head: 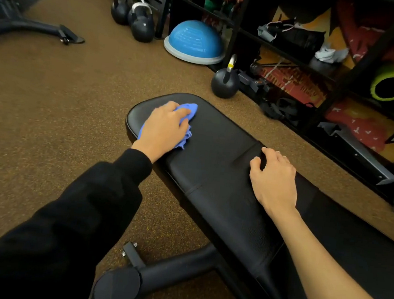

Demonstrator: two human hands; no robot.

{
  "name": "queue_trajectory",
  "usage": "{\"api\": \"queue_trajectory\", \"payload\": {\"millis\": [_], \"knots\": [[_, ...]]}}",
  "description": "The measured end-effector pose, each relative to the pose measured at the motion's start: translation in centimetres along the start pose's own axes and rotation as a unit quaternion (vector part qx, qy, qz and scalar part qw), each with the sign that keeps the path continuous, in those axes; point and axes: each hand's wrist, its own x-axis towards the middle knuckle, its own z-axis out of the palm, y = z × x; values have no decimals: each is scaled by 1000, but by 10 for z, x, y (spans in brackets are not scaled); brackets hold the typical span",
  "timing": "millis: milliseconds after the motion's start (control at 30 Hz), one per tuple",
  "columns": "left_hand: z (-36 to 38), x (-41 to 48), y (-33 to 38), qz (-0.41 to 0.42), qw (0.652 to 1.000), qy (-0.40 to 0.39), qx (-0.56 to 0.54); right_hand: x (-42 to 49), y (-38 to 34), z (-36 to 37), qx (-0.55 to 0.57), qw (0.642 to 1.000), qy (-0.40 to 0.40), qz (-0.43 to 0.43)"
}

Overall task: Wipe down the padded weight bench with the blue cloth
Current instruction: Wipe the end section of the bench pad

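on the left, a black sleeve (67,209) leads to the left hand (162,127), whose fingers curl over the bunched blue cloth (191,109) and press it onto the far end of the padded weight bench (216,132) (black, with a seam across its middle). just beyond that end a kettlebell (224,86) stands on the floor. further right, the right hand (274,177) rests on the bench's far edge, fingers loosely bent, holding nothing. a shelf rack (238,24) fills the right side.

Left hand (162,127) (black sleeve) curled over blue cloth (191,109); right hand (273,177) palm-down, fingers loosely spread.
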Motion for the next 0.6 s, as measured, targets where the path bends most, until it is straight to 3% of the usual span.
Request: {"api": "queue_trajectory", "payload": {"millis": [133, 233, 400, 600], "knots": [[-9, -30, 12, 70, 997, -15, -41, -1, 0, 0, 3, 1000, -3, 2], [-21, -38, -3, 66, 993, -30, -93, -1, 0, -2, 3, 1000, -1, 2], [-27, -12, -46, -7, 997, -8, -79, -1, -1, -1, -1, 1000, -4, 2], [-12, 47, -58, -118, 992, -52, 2, -2, -1, -2, -3, 1000, -4, 4]]}}
